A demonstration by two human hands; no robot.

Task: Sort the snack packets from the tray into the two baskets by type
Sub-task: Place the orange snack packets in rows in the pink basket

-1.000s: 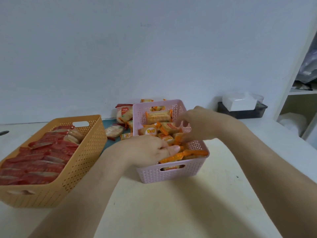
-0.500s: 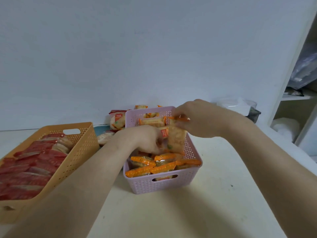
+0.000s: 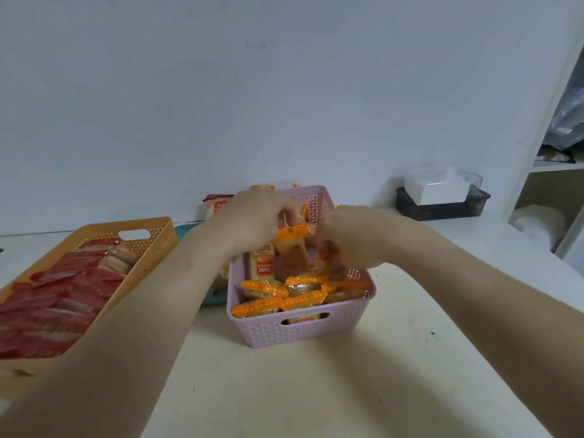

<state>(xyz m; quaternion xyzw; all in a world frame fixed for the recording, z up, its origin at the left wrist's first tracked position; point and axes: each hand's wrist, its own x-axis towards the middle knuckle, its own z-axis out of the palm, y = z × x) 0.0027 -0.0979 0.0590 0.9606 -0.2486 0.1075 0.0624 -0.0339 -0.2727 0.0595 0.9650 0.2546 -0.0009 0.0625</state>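
The orange-wrapped snack packets (image 3: 268,289) lie flat in rows along the near side of the pink perforated plastic basket (image 3: 303,330). Further packets stand upright at the middle of this basket, among them one orange-topped clear packet (image 3: 292,248). The left hand (image 3: 252,221) is over the far left of the basket, fingers curled round the tops of the upright packets. The right hand (image 3: 354,238) is over the right side, fingers curled on an orange packet edge (image 3: 328,257); blur hides how many packets each hand holds.

- Left of the pink basket: yellow-orange perforated basket (image 3: 151,248) filled with red-wrapped packets (image 3: 63,292).
- Behind it, at left: teal tray (image 3: 186,230) with a red-topped packet (image 3: 216,202).
- Right and behind: black container (image 3: 442,208).
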